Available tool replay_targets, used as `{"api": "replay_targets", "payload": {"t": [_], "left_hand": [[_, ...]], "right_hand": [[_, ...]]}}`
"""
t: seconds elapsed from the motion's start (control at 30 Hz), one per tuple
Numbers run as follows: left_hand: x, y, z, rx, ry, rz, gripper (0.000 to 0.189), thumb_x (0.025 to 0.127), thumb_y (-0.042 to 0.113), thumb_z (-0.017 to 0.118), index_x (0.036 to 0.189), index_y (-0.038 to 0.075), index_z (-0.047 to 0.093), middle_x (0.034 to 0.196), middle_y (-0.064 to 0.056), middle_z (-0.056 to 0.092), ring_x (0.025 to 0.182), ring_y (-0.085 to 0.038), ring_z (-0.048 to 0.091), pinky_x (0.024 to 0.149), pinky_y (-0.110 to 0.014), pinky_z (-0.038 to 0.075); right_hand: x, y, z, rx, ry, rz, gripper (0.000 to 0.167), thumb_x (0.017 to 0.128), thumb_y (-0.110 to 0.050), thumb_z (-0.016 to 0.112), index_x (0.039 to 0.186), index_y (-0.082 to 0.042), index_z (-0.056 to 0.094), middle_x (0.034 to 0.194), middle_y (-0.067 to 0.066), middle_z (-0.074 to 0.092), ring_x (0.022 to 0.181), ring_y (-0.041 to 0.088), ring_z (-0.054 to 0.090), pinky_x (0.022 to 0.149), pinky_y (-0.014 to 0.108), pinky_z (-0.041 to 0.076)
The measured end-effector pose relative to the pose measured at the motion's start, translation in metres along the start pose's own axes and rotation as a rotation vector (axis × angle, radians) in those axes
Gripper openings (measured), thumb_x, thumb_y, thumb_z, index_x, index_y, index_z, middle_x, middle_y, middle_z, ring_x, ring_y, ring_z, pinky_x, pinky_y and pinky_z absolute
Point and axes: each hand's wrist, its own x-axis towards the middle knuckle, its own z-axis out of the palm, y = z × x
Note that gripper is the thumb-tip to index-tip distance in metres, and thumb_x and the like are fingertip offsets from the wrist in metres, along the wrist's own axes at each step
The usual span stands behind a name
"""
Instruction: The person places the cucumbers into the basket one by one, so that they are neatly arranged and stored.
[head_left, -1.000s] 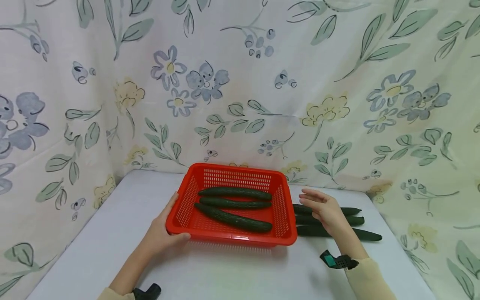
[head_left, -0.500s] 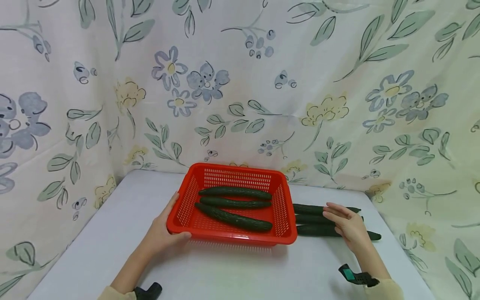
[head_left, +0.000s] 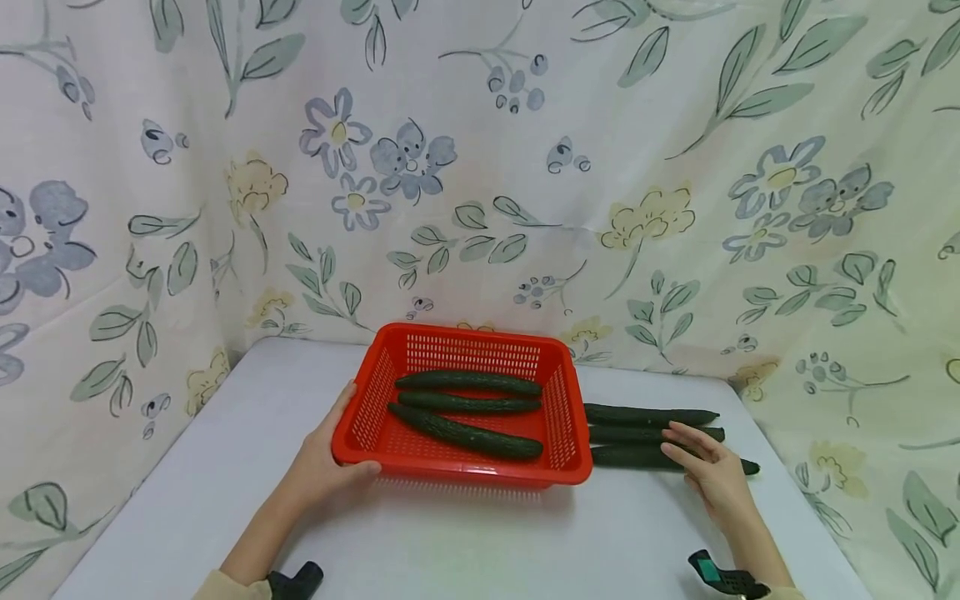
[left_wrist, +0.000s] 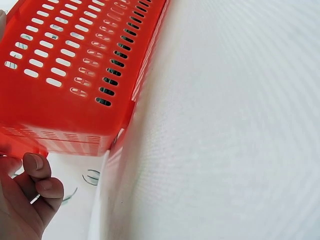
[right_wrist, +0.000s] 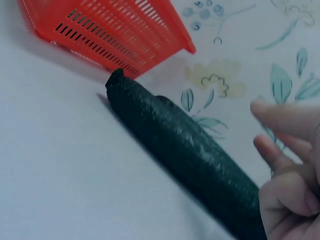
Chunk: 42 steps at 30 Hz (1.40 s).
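A red plastic basket stands in the middle of the table, with three dark green cucumbers lying inside. At its left front corner my left hand holds the rim, thumb along the front and fingers along the left side. Three more cucumbers lie side by side on the table, right of the basket. Over the right part of these hovers my right hand, fingers loosely bent and holding nothing. In the right wrist view the nearest cucumber runs below the fingers; whether they touch it, I cannot tell.
The white table reaches back to a floral curtain, which also hangs along the left and right sides. The basket's right wall stands close to the left ends of the loose cucumbers.
My right hand has moved right and toward me, from beside the basket to over the right part of the loose cucumbers. My left hand and the basket stay put.
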Motion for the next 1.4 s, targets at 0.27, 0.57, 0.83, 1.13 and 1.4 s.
{"api": "replay_targets", "payload": {"t": [0.27,0.57,0.83,1.13,1.4], "left_hand": [[0.007,0.001,-0.001,0.017,-0.008,0.011,0.122,0.079,0.042,0.091,0.172,0.029,0.013,0.163,-0.016,0.045,0.131,-0.036,0.058,0.089,-0.037,0.062],[0.003,-0.001,0.000,-0.004,-0.006,0.006,0.122,0.078,0.040,0.091,0.172,0.030,0.014,0.163,-0.016,0.045,0.131,-0.035,0.058,0.087,-0.029,0.060],[0.001,-0.001,0.002,-0.011,-0.006,-0.005,0.122,0.078,0.041,0.091,0.172,0.032,0.014,0.163,-0.016,0.045,0.133,-0.036,0.058,0.088,-0.042,0.064],[0.000,0.001,0.000,-0.007,0.003,-0.003,0.122,0.078,0.041,0.091,0.172,0.031,0.014,0.163,-0.016,0.045,0.132,-0.035,0.058,0.087,-0.036,0.064],[-0.001,0.001,0.000,-0.011,0.009,0.002,0.122,0.078,0.040,0.091,0.172,0.029,0.015,0.164,-0.016,0.044,0.132,-0.036,0.058,0.088,-0.041,0.064]], "right_hand": [[0.000,0.023,-0.005,0.024,0.031,-0.107,0.046,0.096,-0.005,0.078,0.140,-0.011,0.068,0.114,-0.019,0.076,0.046,0.010,0.025,0.049,0.041,0.018],[0.000,0.033,-0.009,-0.065,0.142,-0.111,0.052,0.090,-0.009,0.086,0.138,-0.004,0.068,0.113,-0.022,0.071,0.043,0.012,0.024,0.043,0.035,0.024],[0.000,0.037,-0.010,-0.377,0.206,-0.149,0.059,0.085,-0.027,0.092,0.136,-0.006,0.070,0.095,-0.031,0.059,0.046,0.005,0.036,0.044,0.027,0.038],[0.002,0.034,-0.005,-0.694,0.179,-0.202,0.063,0.084,-0.043,0.091,0.135,-0.010,0.073,0.144,0.012,0.062,0.103,0.024,0.068,0.094,0.041,0.055],[0.003,0.033,-0.004,-0.789,0.155,-0.234,0.058,0.083,-0.045,0.091,0.128,-0.012,0.076,0.142,0.017,0.064,0.103,0.012,0.067,0.082,0.005,0.041]]}}
